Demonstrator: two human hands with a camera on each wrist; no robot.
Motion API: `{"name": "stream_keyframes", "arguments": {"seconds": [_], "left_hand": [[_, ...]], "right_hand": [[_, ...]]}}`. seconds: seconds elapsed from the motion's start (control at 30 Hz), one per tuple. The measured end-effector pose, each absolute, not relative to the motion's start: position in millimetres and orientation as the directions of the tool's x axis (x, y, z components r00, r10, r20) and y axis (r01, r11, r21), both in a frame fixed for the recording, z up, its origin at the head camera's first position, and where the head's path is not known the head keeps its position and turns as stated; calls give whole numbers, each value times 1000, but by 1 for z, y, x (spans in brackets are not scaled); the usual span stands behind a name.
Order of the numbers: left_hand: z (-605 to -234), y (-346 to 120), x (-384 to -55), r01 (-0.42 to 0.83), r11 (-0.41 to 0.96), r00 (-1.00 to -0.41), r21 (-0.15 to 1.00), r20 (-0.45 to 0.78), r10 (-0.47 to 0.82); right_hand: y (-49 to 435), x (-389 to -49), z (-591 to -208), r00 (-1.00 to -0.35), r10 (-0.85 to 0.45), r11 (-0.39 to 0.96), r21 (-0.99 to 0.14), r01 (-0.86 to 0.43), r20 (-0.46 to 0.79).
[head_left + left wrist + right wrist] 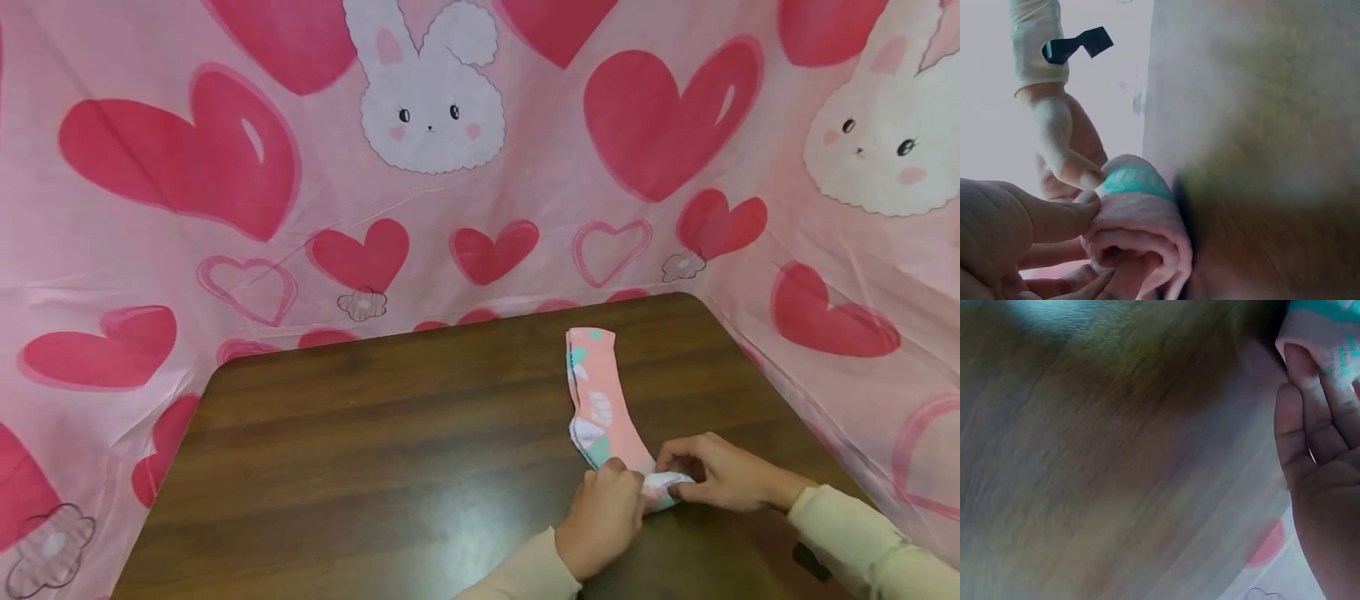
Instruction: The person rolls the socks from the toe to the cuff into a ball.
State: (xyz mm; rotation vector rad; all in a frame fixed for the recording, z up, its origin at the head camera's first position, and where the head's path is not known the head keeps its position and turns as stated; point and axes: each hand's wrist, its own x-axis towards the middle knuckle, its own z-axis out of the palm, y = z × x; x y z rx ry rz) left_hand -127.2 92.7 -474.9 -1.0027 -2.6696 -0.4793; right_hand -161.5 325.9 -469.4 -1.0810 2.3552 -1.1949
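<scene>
A pair of pink socks with white heels and teal patches lies stacked on the wooden table, cuffs toward the back. The near end is rolled up into a thick roll. My left hand pinches the roll's left side, while my right hand holds its right side with thumb and fingers. Several spiral layers of the roll show in the left wrist view, with a teal band beyond. In the right wrist view, a fingertip of the right hand is tucked into the rolled fabric.
The brown wooden table has rounded back corners. A pink cloth with hearts and rabbits hangs behind it and along both sides. A small black object shows below the right sleeve; a black strap piece is at that sleeve's cuff.
</scene>
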Motion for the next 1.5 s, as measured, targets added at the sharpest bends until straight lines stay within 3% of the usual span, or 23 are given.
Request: {"name": "stream_keyframes", "arguments": {"seconds": [0.23,0.43,0.6,0.7,0.83,1.0,1.1,1.2,1.4,1.5], "left_hand": [[-475,90,-133,644,733,-762,220,268,589],[-479,88,-140,678,729,-718,97,305,626],[-485,88,-146,707,696,-679,127,397,618],[-487,89,-148,774,621,-605,123,431,669],[-486,91,-146,831,557,-511,2,401,761],[-484,91,-142,827,549,-472,-120,381,795],[-483,89,-141,825,552,-473,-120,386,792],[-484,88,-141,831,533,-447,-156,383,808],[-486,87,-142,818,420,-304,-394,323,896],[-486,90,-143,797,407,-288,-446,312,906]], "right_hand": [[332,-165,-480,-734,-675,354,-843,-405,69],[325,-161,-482,-813,-562,485,-737,-471,149],[311,-159,-482,-859,-467,582,-658,-478,211],[304,-157,-483,-825,-472,611,-559,-560,310],[306,-152,-480,-689,-568,586,-367,-723,450],[318,-140,-481,-449,-703,465,-122,-877,551],[323,-132,-488,-374,-740,438,-21,-899,559],[324,-127,-495,-383,-765,452,9,-892,518],[323,-128,-496,-453,-780,506,9,-862,432],[322,-133,-495,-451,-771,506,3,-863,449]]}}
